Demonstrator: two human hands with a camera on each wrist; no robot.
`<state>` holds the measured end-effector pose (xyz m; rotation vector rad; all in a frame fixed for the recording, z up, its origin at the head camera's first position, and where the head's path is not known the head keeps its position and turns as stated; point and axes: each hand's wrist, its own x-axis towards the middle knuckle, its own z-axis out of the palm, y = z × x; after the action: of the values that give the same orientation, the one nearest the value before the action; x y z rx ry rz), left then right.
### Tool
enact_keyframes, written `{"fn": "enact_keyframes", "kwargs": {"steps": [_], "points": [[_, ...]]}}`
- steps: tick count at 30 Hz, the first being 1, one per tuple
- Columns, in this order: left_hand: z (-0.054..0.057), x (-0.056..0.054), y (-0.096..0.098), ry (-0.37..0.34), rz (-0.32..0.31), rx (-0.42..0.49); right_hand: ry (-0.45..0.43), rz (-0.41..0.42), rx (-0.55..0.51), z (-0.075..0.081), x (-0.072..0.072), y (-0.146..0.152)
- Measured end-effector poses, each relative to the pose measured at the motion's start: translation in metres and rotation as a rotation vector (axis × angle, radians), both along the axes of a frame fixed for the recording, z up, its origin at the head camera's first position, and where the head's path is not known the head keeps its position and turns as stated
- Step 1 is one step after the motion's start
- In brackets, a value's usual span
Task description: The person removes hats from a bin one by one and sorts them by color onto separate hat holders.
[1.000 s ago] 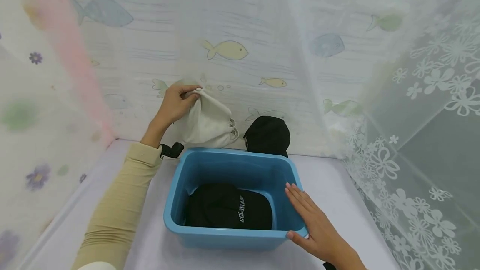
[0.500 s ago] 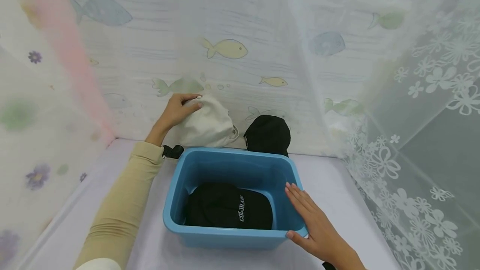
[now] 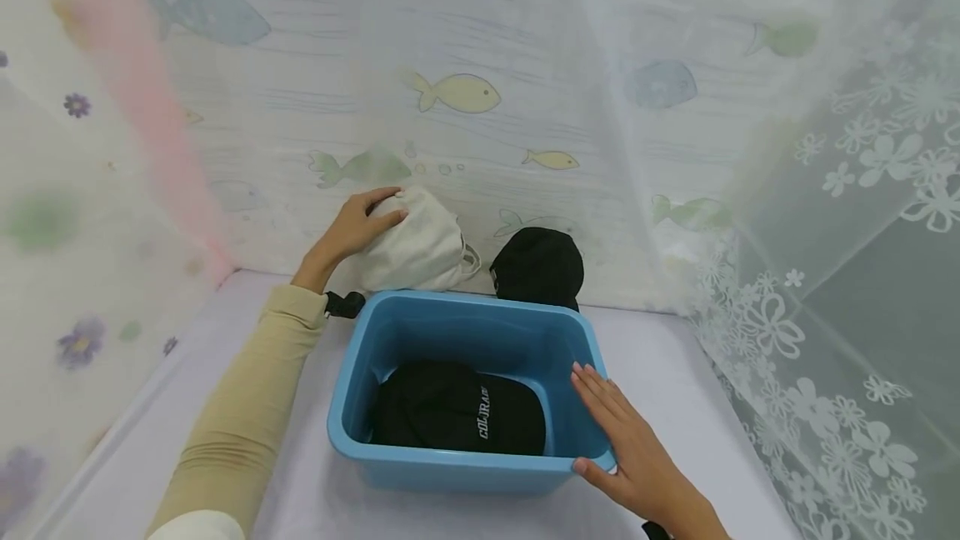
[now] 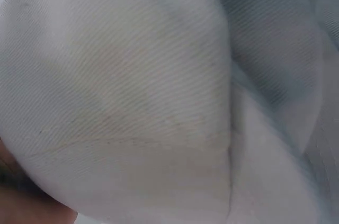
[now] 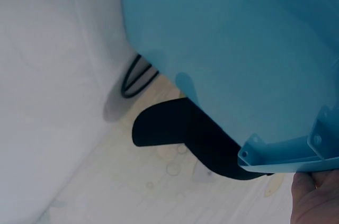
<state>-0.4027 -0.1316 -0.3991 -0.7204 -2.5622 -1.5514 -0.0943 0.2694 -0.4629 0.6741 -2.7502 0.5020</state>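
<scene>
Behind the blue plastic bin [image 3: 465, 473], a white cap [image 3: 412, 240] stands upright near the curtain. My left hand [image 3: 352, 223] grips its crown from the upper left, with thumb and fingers around the cloth. Seen by the left wrist camera, the cap's stitched twill [image 4: 132, 75] fills most of the view and hides most of the fingers. My right hand [image 3: 630, 457] rests on the bin's right rim, fingers extended. A black cap [image 3: 427, 407] with white lettering lies inside the bin.
Another black cap [image 3: 538, 265] stands behind the bin; its brim [image 5: 164, 126] shows in the right wrist view, near a thin black loop [image 5: 139, 81]. A fish-print curtain [image 3: 480, 132] backs the white-covered table [image 3: 637, 348].
My left hand has moved slightly lower, from pinching the stretched-up edge to gripping the crown. The white cap now looks rounder and fuller. My right hand remains on the rim.
</scene>
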Motion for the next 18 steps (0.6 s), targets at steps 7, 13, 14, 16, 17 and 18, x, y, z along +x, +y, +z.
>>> {"fn": "enact_keyframes", "kwargs": {"steps": [7,13,14,16,17,18], "points": [[-0.005,0.003,-0.005,0.044,0.061,0.061,0.000,-0.014,0.013,-0.001,0.000,0.000],[-0.007,0.008,-0.012,0.071,0.082,0.113,0.010,-0.012,0.002,0.000,0.000,0.001],[-0.007,0.009,-0.013,0.072,0.087,0.119,0.009,-0.010,0.001,0.000,0.000,0.001],[-0.006,0.012,-0.017,0.076,0.102,0.131,0.010,-0.005,-0.001,0.000,0.000,0.001],[-0.006,0.014,-0.019,0.085,0.110,0.141,0.008,-0.002,-0.002,0.000,0.000,0.000],[-0.006,0.015,-0.022,0.094,0.117,0.155,0.011,-0.001,-0.002,0.000,0.000,0.000]]}}
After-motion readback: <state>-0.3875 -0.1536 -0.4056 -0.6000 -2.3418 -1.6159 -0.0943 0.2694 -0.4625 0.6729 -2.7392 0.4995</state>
